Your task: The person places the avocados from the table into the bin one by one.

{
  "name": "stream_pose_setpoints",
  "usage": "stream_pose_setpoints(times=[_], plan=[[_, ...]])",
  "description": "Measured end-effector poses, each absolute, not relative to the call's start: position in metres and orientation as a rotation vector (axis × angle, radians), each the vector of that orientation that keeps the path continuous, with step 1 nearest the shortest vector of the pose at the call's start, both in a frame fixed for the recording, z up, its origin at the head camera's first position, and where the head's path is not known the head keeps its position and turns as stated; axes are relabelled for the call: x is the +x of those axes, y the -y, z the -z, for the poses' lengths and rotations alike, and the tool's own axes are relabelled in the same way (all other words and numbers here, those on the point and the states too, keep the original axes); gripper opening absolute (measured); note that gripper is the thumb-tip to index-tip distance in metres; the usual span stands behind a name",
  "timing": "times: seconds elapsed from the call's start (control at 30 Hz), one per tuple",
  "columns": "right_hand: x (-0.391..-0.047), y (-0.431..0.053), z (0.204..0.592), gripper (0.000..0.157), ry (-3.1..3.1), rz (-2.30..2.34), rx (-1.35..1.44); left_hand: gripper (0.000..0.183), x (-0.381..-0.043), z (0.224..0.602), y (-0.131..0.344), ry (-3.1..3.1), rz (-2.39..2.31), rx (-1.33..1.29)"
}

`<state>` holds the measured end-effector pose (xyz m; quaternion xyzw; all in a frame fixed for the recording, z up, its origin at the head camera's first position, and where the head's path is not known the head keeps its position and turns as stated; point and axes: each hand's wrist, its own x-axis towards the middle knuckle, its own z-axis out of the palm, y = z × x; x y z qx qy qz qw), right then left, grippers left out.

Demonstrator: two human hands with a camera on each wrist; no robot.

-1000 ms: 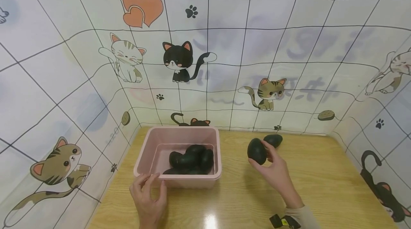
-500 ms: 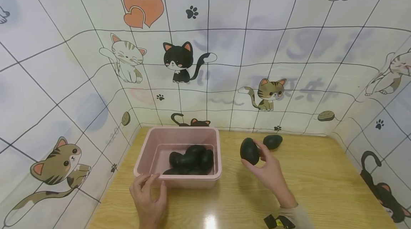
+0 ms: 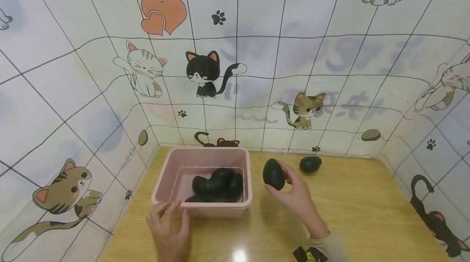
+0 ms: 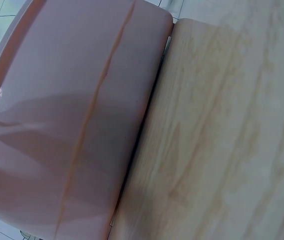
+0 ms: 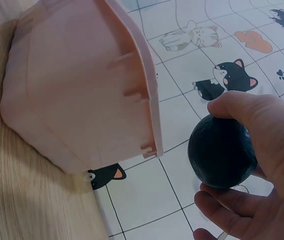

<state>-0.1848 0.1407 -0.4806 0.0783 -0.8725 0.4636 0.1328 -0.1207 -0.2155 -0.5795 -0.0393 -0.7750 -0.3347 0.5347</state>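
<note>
A dark green avocado [image 3: 273, 174] is held upright between the thumb and fingers of my right hand [image 3: 295, 196], above the table just right of the pink plastic bin [image 3: 205, 157]. The right wrist view shows the same avocado [image 5: 221, 152] pinched from both sides, apart from the bin's outer wall [image 5: 87, 95]. Several dark avocados [image 3: 218, 183] lie heaped in the bin's right part. At the bin's near left, my left hand [image 3: 169, 227] grips the rim, fingers bent over it. Mostly the bin's wall [image 4: 57, 125] fills the left wrist view, with one fingertip at its edge.
Another avocado [image 3: 310, 165] lies on the wooden table [image 3: 367, 213] toward the back, right of my right hand. White cloth walls [image 3: 257, 49] printed with cats and a grid enclose the table at the back and both sides.
My right hand has carried the avocado leftward, closer to the bin and away from the avocado on the table. The left hand stays at the rim.
</note>
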Motion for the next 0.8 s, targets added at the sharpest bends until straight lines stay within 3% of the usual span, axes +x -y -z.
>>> stream_pose_setpoints(times=[0.8], plan=[[-0.187,-0.087,0.472,0.082,2.587,-1.453,0.447,0.031,-0.121,0.580,0.216,1.846,0.809,-0.088]])
